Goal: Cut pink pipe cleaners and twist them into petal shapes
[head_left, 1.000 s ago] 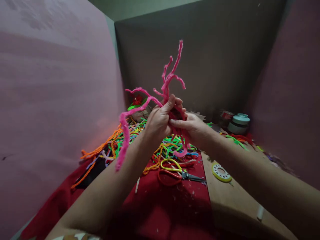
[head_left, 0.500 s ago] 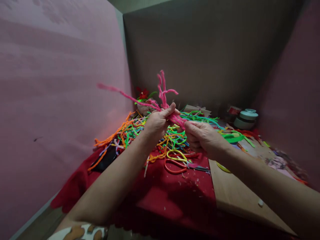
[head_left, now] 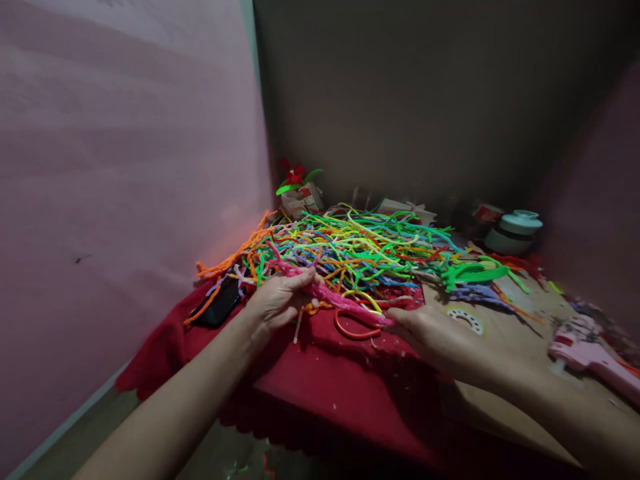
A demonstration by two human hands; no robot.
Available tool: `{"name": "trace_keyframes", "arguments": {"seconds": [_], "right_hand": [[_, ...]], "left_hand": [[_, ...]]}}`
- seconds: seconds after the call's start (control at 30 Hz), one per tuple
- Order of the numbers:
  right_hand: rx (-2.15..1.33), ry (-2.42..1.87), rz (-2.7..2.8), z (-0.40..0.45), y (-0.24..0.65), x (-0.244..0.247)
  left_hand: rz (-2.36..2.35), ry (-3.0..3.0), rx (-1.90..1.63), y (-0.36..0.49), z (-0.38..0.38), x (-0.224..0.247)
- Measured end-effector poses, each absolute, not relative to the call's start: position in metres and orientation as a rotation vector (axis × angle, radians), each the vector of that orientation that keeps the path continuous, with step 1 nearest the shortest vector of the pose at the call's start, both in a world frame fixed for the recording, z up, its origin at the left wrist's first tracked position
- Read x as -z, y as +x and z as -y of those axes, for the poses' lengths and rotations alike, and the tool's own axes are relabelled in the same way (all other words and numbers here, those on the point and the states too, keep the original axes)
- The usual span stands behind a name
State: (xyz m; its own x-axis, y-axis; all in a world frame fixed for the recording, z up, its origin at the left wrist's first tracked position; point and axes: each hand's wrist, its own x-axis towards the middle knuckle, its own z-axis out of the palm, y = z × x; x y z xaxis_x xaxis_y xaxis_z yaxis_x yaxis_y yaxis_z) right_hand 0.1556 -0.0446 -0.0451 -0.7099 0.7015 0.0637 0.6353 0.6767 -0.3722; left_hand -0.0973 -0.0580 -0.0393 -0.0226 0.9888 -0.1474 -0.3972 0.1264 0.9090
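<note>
A bundle of pink pipe cleaners point(head_left: 345, 303) stretches between my two hands above the front of the table. My left hand point(head_left: 283, 297) pinches it near its far left part, thumb on top. At its right end the fingers of my right hand point(head_left: 425, 330) are closed on the tips. Just below and behind the bundle lie scissors point(head_left: 357, 331) with one red and one yellow handle; my right hand and the bundle cover their blades. A big heap of many-coloured pipe cleaners point(head_left: 360, 240) spreads behind my hands.
A black phone point(head_left: 219, 305) lies left on the red cloth point(head_left: 320, 400). On the right are a pink glue gun point(head_left: 583, 347), a white ring with holes point(head_left: 465, 320) and a lidded jar point(head_left: 515, 230). A red flower point(head_left: 294, 173) stands at the back left.
Both hands have come lower and nearer with the pink bundle, which now lies flatter. My hands are farther apart. The view has shifted, bringing the glue gun into sight.
</note>
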Motion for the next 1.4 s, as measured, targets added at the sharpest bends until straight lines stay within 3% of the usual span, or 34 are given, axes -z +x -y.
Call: {"name": "trace_keyframes", "arguments": {"seconds": [0.27, 0.7, 0.8, 0.97, 1.07, 1.17, 1.4], "right_hand": [[-0.495, -1.269, 2.795, 0.036, 0.152, 0.061], [-0.141, -1.464, 2.865, 0.042, 0.151, 0.054], [-0.082, -1.507, 2.854, 0.045, 0.152, 0.052], [-0.093, -1.516, 2.838, 0.046, 0.150, 0.055], [-0.025, -1.452, 2.843, 0.045, 0.149, 0.061], [0.021, -1.424, 2.823, 0.046, 0.151, 0.068], [0.122, -1.182, 2.751, 0.045, 0.158, 0.082]], "left_hand": [[-1.038, 0.762, -1.277, -0.107, 0.060, 0.070], [-1.213, 0.871, -1.300, -0.124, 0.061, 0.041], [-1.415, 1.128, -1.317, -0.126, 0.062, 0.040], [-1.968, 2.117, -1.672, -0.108, 0.081, 0.032], [-1.619, 2.693, -1.144, -0.088, 0.087, 0.035], [-1.459, 2.767, -0.693, -0.074, 0.082, 0.046], [-1.545, 2.762, -0.417, -0.069, 0.065, 0.063]]}}
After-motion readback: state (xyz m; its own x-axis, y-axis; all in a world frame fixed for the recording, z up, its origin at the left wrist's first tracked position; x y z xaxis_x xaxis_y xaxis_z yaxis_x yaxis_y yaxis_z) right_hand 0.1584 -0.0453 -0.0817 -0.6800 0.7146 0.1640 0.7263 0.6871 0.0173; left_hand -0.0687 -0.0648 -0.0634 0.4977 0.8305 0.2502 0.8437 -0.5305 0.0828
